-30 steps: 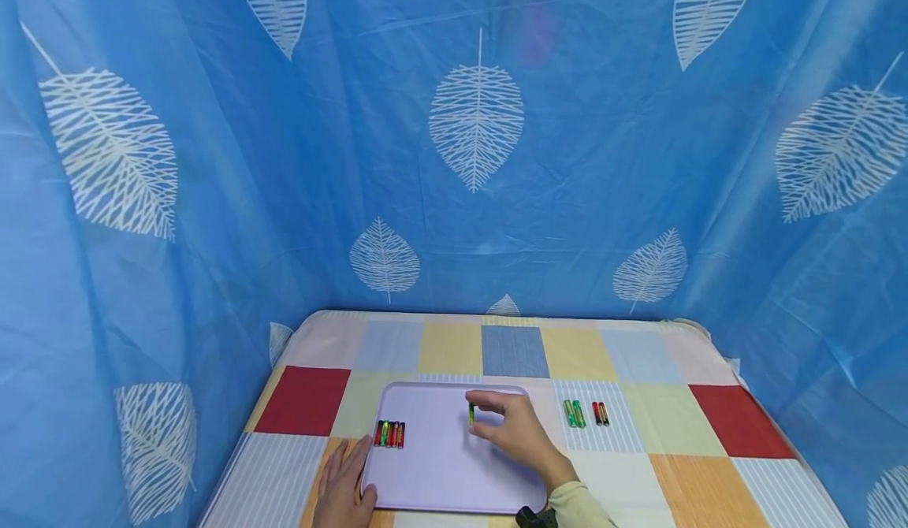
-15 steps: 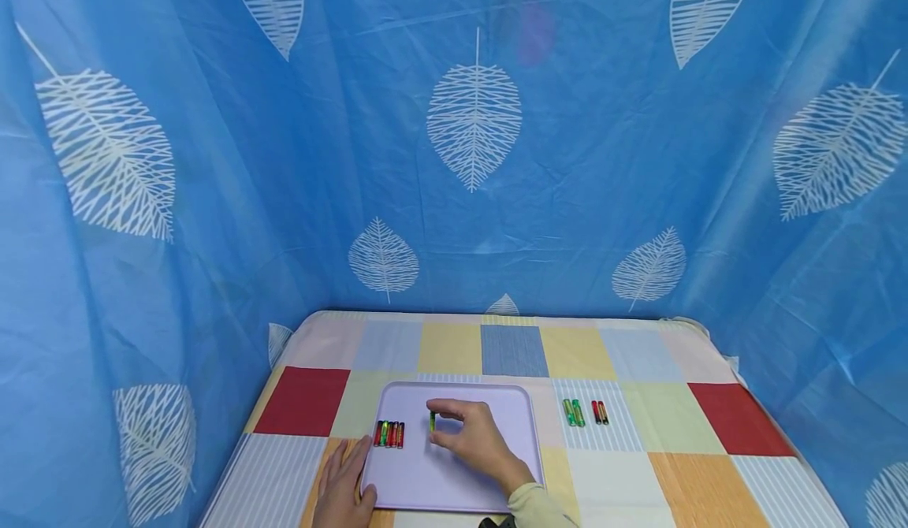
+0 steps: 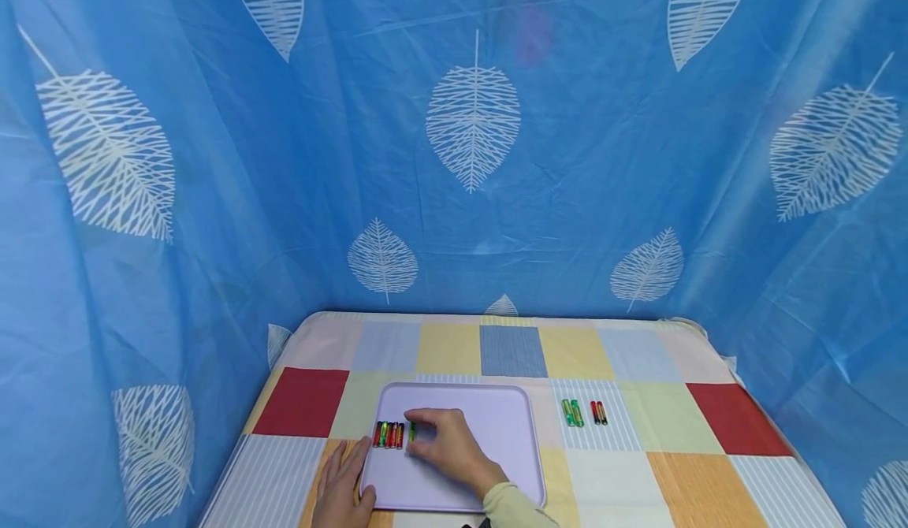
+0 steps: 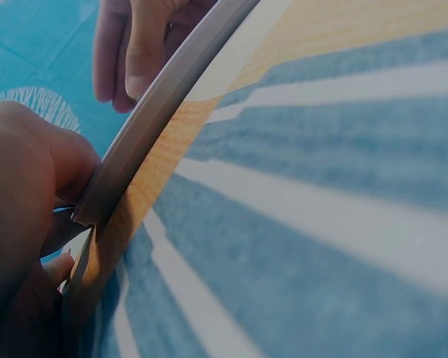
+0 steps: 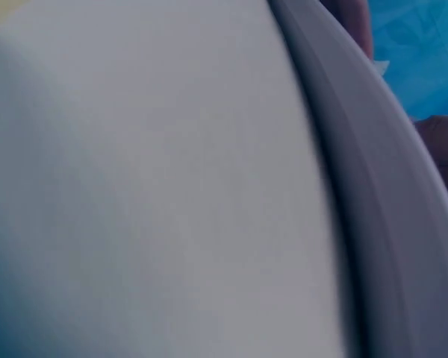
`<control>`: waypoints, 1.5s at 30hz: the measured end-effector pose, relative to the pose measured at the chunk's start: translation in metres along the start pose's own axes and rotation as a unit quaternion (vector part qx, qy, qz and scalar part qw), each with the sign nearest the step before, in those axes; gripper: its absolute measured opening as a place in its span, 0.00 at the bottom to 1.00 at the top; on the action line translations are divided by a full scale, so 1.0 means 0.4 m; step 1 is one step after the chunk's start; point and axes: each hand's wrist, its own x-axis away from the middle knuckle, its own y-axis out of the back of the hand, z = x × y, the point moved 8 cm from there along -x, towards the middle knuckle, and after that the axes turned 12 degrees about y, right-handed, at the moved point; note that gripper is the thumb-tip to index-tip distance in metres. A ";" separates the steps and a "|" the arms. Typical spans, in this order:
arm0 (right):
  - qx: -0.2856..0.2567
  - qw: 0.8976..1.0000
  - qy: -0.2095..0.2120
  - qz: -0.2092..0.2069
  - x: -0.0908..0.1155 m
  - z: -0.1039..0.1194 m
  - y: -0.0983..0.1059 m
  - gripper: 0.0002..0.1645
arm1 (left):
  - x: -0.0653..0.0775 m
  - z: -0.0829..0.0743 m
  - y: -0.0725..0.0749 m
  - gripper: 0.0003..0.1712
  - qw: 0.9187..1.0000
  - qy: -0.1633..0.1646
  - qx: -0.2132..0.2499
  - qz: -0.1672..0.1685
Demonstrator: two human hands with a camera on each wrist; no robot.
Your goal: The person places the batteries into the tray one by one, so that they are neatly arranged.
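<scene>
In the head view, my right hand pinches a green battery upright between thumb and fingers over the lilac tray. Just left of it, several red and green batteries stand side by side in a row on the tray. My left hand rests at the tray's left edge, fingers extended and thumb by the near corner. The left wrist view has that hand against the tray rim. In the right wrist view the tray's rim hides most of the hands and all batteries.
Right of the tray, two green batteries and two red-and-black batteries lie on the patchwork tablecloth. A blue curtain with white leaves surrounds the table at the back and sides.
My right hand has carried the green battery leftward across the tray, up beside the row of batteries. The left hand has stayed at the tray's edge.
</scene>
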 end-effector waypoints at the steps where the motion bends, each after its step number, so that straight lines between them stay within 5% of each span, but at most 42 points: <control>1: 0.007 1.000 0.004 0.001 -0.002 0.001 -0.005 0.27 | 0.000 0.000 0.000 0.44 1.000 -0.003 0.000 -0.001; 25: 0.041 0.999 -0.001 0.028 -0.022 0.016 -0.019 0.29 | 0.000 -0.005 0.003 0.43 1.000 -0.021 -0.003 -0.012; 32: 0.017 0.998 -0.024 0.048 -0.002 0.000 0.004 0.30 | 0.000 0.005 -0.005 0.44 1.000 0.006 -0.002 -0.002; 45: -0.036 0.996 -0.069 0.042 0.055 -0.032 0.088 0.31 | 0.002 0.003 -0.001 0.43 1.000 -0.013 0.013 -0.006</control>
